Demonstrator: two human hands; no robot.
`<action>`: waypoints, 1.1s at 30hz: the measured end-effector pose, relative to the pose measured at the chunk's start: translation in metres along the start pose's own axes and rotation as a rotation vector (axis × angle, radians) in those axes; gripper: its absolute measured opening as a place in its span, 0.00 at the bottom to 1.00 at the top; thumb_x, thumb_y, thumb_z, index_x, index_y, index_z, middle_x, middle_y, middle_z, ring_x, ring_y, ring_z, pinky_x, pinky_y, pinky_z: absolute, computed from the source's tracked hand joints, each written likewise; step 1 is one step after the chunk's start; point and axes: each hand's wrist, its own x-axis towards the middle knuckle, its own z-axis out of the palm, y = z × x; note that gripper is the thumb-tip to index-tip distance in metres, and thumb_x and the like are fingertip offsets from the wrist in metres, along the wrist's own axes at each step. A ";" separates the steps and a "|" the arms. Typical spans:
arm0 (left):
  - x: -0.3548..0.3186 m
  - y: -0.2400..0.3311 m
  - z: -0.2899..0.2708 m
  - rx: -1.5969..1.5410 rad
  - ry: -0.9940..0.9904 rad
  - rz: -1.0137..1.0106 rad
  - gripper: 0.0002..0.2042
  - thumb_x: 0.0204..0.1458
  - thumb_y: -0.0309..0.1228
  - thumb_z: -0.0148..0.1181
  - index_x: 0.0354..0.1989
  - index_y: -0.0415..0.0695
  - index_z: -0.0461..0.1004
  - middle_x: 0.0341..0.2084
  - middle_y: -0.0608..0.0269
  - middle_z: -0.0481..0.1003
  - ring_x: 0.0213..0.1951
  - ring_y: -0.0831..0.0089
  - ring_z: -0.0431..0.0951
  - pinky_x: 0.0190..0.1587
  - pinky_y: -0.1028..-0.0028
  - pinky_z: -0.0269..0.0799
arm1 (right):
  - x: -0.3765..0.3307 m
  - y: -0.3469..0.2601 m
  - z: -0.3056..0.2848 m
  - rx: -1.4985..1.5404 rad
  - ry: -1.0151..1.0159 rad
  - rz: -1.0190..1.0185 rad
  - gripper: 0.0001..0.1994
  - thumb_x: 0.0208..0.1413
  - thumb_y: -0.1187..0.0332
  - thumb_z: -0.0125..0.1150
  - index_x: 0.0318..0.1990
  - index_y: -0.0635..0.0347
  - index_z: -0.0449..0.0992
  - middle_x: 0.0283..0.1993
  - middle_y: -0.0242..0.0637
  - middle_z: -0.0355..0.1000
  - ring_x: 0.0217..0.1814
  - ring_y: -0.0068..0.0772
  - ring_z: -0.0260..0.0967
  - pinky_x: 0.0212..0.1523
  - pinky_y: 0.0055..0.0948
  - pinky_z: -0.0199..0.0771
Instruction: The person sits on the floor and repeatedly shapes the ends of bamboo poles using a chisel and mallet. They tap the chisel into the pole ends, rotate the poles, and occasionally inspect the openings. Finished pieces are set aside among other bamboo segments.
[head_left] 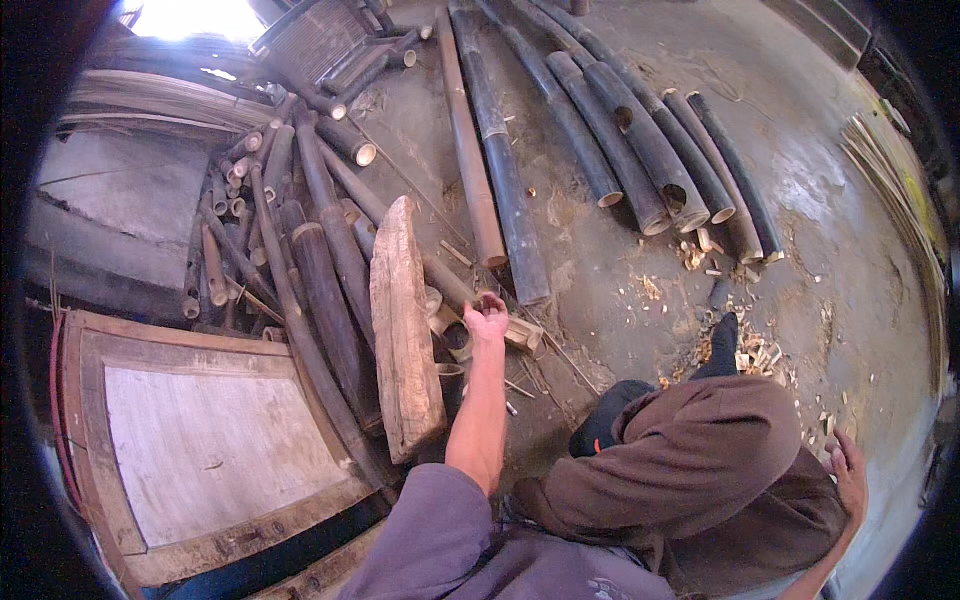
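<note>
My left hand reaches forward over the bamboo, its fingers loosely bent and apart, with nothing visible in them. Just under it runs a brown bamboo pole, and a pale split bamboo piece lies beside the hand; whether the fingers touch either cannot be told. A long, rough wooden block stands left of my forearm. My right hand is low at the right, beside my brown-trousered leg, fingers partly extended. Nothing held shows in it. Pale bamboo chips lie near my foot.
Several dark bamboo poles lie across the floor ahead. A heap of bamboo lengths fills the left, beside a wooden framed panel. Thin bamboo strips lean along the right edge.
</note>
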 end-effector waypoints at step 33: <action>-0.240 -0.213 -0.016 -0.166 -0.376 -0.636 0.23 0.61 0.50 0.45 0.20 0.44 0.63 0.16 0.67 0.60 0.24 0.73 0.62 0.33 0.70 0.62 | 0.210 -0.236 0.210 -0.281 -0.480 -0.654 0.25 0.62 0.48 0.48 0.56 0.60 0.70 0.52 0.46 0.74 0.52 0.43 0.72 0.53 0.35 0.68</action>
